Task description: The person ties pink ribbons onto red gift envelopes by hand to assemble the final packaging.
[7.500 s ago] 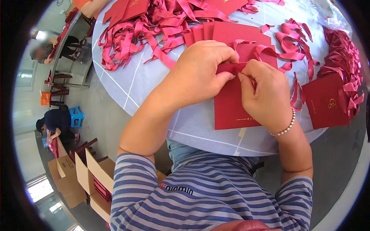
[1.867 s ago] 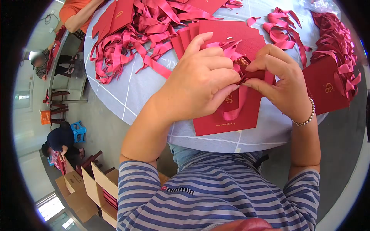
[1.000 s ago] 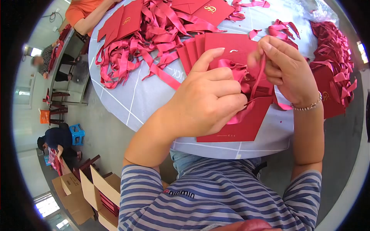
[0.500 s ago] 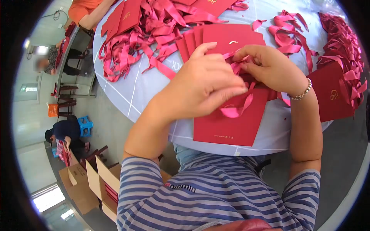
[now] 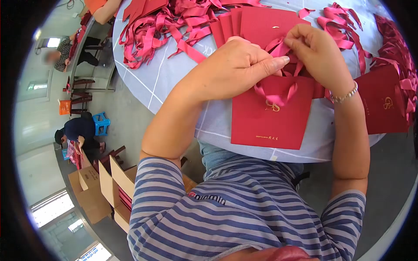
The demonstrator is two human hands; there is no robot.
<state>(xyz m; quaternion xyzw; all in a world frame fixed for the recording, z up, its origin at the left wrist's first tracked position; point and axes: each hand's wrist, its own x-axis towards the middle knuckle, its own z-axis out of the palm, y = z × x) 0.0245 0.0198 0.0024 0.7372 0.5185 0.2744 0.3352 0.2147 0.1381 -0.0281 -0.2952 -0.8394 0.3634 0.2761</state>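
Observation:
A flat red paper bag [image 5: 265, 124] with a gold logo and small gold lettering lies near the table's front edge. Pink ribbon [image 5: 282, 96] loops down over its upper part. My left hand [image 5: 246, 65] is closed at the bag's top, its thumb pressed along the ribbon; its fingertips are partly hidden. On the other side my right hand [image 5: 314, 54] pinches the ribbon between thumb and fingers. Behind both hands, a fanned stack of red bags [image 5: 261, 24] lies on the table.
Piled pink ribbons [image 5: 150, 39] cover the table's [image 5: 152, 89] far left. Loose ribbons [image 5: 342, 26] lie at the back right, beside bags with ribbons attached [image 5: 383, 104]. Open cardboard boxes [image 5: 115, 182] stand on the floor at left. Other people sit further left, including one near a blue stool [image 5: 101, 123].
My left hand's fingers have folded in, and its thumb now lies on the ribbon. The ribbon loop hangs differently, and the bag's gold logo shows. The whole view has shifted slightly.

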